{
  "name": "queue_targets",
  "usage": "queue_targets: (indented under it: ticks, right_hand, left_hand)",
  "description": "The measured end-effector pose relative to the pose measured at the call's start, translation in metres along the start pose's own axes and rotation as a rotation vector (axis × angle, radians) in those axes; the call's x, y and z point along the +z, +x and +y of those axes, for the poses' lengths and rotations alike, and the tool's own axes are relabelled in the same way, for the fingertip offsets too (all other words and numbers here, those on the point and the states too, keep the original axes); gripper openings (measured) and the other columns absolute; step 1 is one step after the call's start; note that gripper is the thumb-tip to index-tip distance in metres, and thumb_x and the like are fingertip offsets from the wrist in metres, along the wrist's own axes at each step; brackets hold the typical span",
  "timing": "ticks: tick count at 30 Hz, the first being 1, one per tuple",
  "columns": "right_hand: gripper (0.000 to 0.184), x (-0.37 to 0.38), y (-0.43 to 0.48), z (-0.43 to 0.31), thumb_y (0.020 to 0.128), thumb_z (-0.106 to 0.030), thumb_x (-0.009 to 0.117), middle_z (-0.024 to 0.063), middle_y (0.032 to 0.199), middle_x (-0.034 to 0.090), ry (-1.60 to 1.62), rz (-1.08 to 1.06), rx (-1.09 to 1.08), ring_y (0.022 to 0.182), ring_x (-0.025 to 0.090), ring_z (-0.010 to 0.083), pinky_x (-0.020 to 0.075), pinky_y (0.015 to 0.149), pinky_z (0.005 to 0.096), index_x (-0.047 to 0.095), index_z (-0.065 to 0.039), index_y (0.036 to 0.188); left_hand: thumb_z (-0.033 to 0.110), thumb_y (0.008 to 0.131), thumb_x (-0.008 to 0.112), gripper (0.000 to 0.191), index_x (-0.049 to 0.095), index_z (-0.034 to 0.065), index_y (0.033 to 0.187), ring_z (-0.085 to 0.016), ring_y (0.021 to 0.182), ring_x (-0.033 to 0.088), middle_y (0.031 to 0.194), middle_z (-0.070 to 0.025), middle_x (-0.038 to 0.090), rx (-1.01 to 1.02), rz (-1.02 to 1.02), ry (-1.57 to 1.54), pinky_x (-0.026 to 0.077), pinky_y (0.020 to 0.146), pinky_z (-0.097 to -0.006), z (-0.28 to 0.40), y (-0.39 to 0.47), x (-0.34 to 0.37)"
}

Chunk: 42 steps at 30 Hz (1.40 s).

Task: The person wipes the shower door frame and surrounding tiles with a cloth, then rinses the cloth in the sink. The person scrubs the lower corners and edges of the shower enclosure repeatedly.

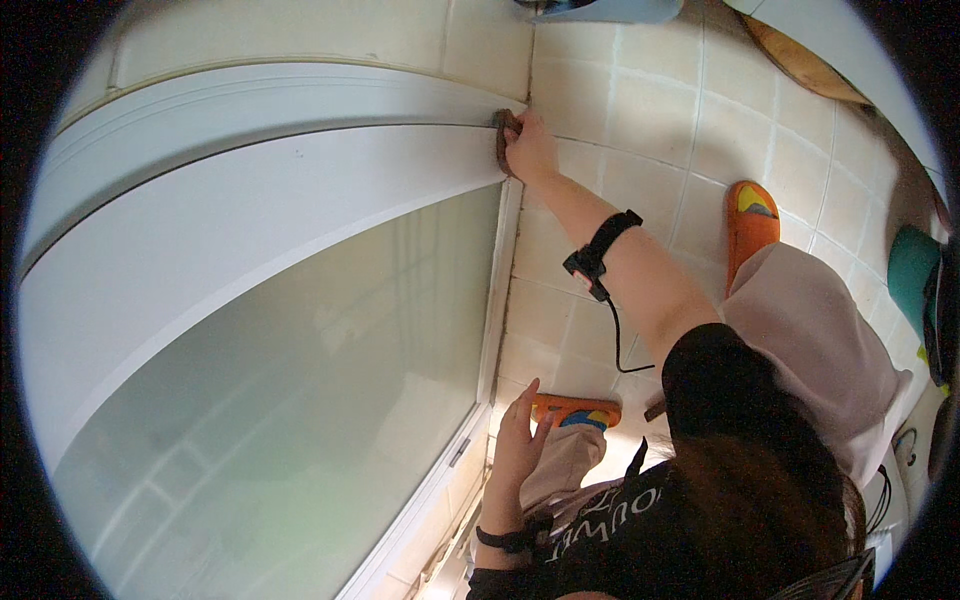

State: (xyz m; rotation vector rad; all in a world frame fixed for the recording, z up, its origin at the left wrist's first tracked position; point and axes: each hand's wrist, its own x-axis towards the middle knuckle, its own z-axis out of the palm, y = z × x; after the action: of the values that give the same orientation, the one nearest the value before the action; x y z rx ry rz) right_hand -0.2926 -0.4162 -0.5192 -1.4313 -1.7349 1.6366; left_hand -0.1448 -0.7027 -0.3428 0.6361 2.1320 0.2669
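Note:
In front of me stands a white-framed door [285, 176] with a frosted glass pane [300, 375]. My right hand [532, 150] reaches down to the foot of its wide white upright. It grips a brown cloth or sponge [504, 154], which lies against the frame's lower corner close to the floor. A black strap with a small device and cable [589, 262] circles my right forearm. My left hand [517, 442] hangs beside the bottom rail with fingers apart and nothing in it. Whether it touches the door cannot be told. A black band [510, 538] sits on the left wrist.
Pale floor tiles [652, 112] extend to the right of the door. I wear orange slippers [752, 225]. A tiled wall [300, 30] adjoins the frame. At the far right is a green object [911, 277], partly hidden. A pale blue object [630, 9] shows at the top edge.

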Motion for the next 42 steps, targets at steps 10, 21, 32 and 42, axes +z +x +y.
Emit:
queue_targets:
  ticks: [10,21,32,42]
  right_hand:
    - [0.023,0.001,-0.022,-0.029,0.081,-0.007,0.055,0.0244,0.098,0.049,0.157,0.124,-0.085,0.09,0.051,0.0423,0.0424,0.078,0.047,0.046,0.004,0.099]
    - [0.02,-0.005,-0.017,-0.033,0.085,-0.009,0.05,0.0215,0.104,0.048,0.084,0.095,-0.03,0.093,0.051,0.04,0.0421,0.079,0.0461,0.045,0.001,0.102]
    - [0.019,-0.001,-0.075,-0.104,0.083,-0.007,0.054,0.0182,0.097,0.042,0.335,0.232,-0.667,0.085,0.048,0.033,0.042,0.075,0.0414,0.042,0.0,0.096]
    - [0.017,-0.012,-0.086,-0.116,0.083,-0.008,0.054,0.0181,0.093,0.043,0.412,0.126,-0.57,0.082,0.048,0.0341,0.0413,0.074,0.0399,0.043,0.0,0.094]
  left_hand:
    - [0.021,0.087,0.056,0.052,0.036,0.0069,0.133,-0.038,0.114,0.046,0.123,-0.0224,0.049,-0.007,0.013,0.001,0.038,0.095,-0.0423,-0.004,0.002,0.002]
    - [0.024,0.088,0.056,0.051,0.038,0.0067,0.132,-0.039,0.11,0.048,0.119,-0.023,0.051,0.038,0.036,-0.004,0.039,0.092,-0.0432,-0.004,0.003,0.005]
    - [0.024,0.089,0.054,0.051,0.036,0.0056,0.133,-0.036,0.116,0.045,0.127,-0.0199,0.047,-0.01,-0.01,0.007,0.037,0.096,-0.0408,0.001,0.001,0.0]
    - [0.023,0.087,0.057,0.053,0.036,0.0055,0.132,-0.038,0.107,0.049,0.117,-0.0224,0.052,0.065,0.033,0.044,0.04,0.09,-0.0434,-0.003,0.001,0.008]
